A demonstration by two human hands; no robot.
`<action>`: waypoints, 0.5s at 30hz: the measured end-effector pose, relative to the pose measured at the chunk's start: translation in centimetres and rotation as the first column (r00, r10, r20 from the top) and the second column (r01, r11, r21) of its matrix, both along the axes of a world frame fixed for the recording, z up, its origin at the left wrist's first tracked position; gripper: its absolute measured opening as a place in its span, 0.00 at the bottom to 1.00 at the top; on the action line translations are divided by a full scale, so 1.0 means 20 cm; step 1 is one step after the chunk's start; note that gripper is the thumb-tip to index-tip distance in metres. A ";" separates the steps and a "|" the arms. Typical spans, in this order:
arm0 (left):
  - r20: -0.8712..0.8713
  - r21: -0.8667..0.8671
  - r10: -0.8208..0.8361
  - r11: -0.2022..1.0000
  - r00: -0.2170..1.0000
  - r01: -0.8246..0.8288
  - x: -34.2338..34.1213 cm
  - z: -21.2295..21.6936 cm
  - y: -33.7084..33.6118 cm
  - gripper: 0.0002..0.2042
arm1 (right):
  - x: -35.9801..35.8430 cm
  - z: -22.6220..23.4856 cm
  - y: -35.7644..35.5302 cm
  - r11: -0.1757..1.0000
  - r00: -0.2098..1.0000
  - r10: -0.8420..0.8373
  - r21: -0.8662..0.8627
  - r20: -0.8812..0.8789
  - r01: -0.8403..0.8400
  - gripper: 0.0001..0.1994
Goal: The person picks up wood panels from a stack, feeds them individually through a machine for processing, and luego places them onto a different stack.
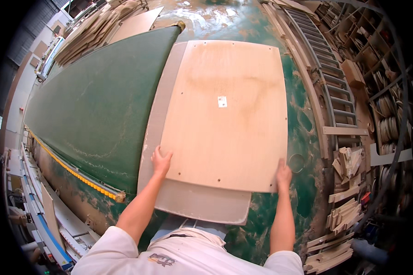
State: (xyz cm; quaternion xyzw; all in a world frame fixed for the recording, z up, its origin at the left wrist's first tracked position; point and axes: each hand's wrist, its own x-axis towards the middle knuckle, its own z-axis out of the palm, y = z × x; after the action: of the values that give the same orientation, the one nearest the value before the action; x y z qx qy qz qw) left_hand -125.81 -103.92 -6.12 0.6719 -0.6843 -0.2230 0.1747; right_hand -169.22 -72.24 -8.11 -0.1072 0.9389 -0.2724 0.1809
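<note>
A large pale wood-grain panel (225, 142) lies in front of me, with small dark holes near its edges and a small white label (222, 101) on its upper face. Under it is a greyish board (206, 201), showing along the left side and at the near end. My left hand (160, 161) grips the pale panel's left edge near the close corner, its thumb toward the top face. On the opposite edge, my right hand (283, 175) holds the panel by its near right corner; most of those fingers are hidden.
To the left stands a wide green conveyor belt (101, 101) with a yellow-edged strip (73, 162). A roller track (332, 78) runs along the right, beside stacked wood offcuts (344, 215) and shelves with coiled edging (387, 128). Boards (92, 34) are piled at the far left.
</note>
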 end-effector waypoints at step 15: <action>-0.467 0.341 -0.248 0.835 0.849 0.431 -0.09 0.68 0.15 0.21 | 0.28 -0.24 0.76 0.791 0.617 -0.045 -0.350 0.785 0.502 0.36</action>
State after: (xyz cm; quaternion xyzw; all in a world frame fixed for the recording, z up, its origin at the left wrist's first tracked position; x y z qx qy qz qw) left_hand -127.61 -100.96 7.44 0.4970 -0.6763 -0.5313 0.1150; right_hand -163.54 -57.05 -12.89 0.1188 0.6690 -0.5693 0.4629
